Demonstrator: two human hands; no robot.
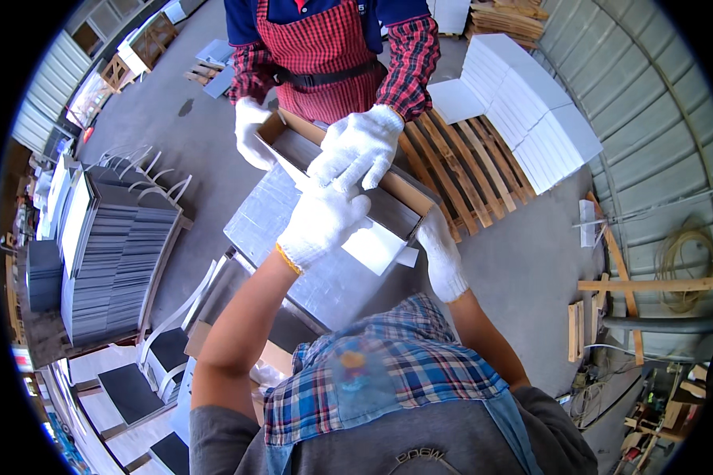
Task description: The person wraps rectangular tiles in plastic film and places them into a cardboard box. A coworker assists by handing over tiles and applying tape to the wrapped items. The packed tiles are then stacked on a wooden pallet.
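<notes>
Cardboard, brown within and white without: long, open-topped box (405, 196), taken as centre of the clock face; laid slantwise above grey work surface (265, 226), long axis from 10 o'clock to 4 o'clock; grey flat material (299, 148) visible inside, toward the 10 o'clock end.

Left hand (323, 222): white knitted glove with yellow cuff edge (288, 259); placed at 7 o'clock, against the near long side, about midway along; fingers directed toward 1 o'clock, partly covered by a co-worker's glove; degree of closure and exact hold impossible to tell; relative to this grip, box at 1 o'clock, long side immediately beyond the palm.

Right hand (442, 260): white glove; placed between 4 and 5 o'clock, just at the end corner of the box; fingertips hidden, so amount of opening and firmness of hold impossible to tell; relative to this grip, box extending toward 10 o'clock, nearest corner right beside the fingers.

Co-worker's left hand (362, 146): gloved, across the middle of the box, overlapping the wearer's left fingers; co-worker's right hand (253, 134): gloved, at the 10 o'clock end; red checked apron (317, 39) behind, near 12 o'clock.

Surroundings: slatted wooden pallet (469, 170) at 3 o'clock; stack of white panels (523, 103) at 2 o'clock, on the pallet; stack of dark grey panels (119, 253) at 8 o'clock, well apart.
</notes>
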